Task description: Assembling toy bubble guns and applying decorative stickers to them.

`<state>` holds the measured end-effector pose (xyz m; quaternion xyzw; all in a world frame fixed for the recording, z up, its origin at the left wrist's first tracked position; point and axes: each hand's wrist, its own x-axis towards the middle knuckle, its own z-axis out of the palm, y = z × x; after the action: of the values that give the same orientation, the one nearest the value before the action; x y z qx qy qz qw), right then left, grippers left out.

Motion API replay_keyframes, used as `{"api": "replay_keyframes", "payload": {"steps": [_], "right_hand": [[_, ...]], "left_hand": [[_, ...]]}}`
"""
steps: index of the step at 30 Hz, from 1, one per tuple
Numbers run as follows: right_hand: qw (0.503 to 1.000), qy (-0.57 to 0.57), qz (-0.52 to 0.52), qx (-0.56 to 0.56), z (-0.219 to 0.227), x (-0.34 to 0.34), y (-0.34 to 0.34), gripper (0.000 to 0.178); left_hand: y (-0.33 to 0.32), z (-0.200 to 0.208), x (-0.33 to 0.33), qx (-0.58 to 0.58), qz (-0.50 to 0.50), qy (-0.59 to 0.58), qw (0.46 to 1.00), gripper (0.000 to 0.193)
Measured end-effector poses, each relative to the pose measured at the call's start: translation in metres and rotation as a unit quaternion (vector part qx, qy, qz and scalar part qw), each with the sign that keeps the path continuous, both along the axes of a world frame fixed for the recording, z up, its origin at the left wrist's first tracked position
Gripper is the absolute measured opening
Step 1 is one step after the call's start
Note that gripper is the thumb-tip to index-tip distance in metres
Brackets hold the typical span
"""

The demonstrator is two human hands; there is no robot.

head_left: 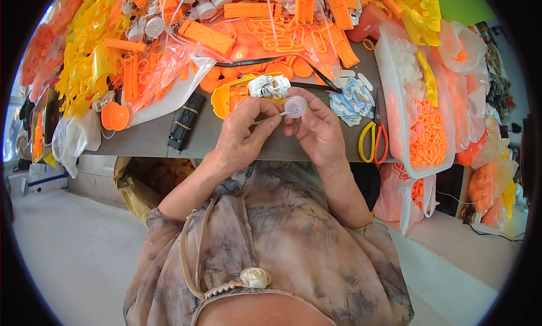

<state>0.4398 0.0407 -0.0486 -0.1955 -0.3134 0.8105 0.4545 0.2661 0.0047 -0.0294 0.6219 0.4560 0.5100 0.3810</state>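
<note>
Now, over the worktop (212,133), the right hand (319,123) grasps a clear round piece (295,107) by its rim while the left hand (244,129) pinches what may be a pale strand (261,121) beside it; light, steady pressure and a taut strand should prevent slipping.

The bench (149,144) is brightly and evenly lit, with whitish glare seen beyond its left end. Highlights are thrown back by the pale plastic bag (79,135) at its front left corner. Under the front edge, the sack (129,191) is shadowed inside. The clear round piece (295,106) is rendered fairly sharply; outer detail is softened and bent toward the black rim.
</note>
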Motion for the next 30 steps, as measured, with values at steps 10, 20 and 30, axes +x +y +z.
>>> {"api": "replay_keyframes", "payload": {"steps": [10, 20, 30], "right_hand": [[0.992, -0.109, -0.031, 0.049, 0.006, -0.013, -0.003, 0.039], [0.953, -0.219, -0.062, 0.200, 0.010, -0.012, -0.004, 0.037], [0.873, -0.341, -0.118, 0.329, 0.014, -0.015, -0.009, 0.040]], "left_hand": [[0.005, -0.007, -0.006, 0.101, 0.027, 0.087, 0.991, 0.008], [0.002, -0.013, -0.004, 0.086, 0.034, 0.041, 0.995, 0.010], [0.004, -0.020, -0.016, 0.055, -0.012, 0.028, 0.998, 0.014]]}}
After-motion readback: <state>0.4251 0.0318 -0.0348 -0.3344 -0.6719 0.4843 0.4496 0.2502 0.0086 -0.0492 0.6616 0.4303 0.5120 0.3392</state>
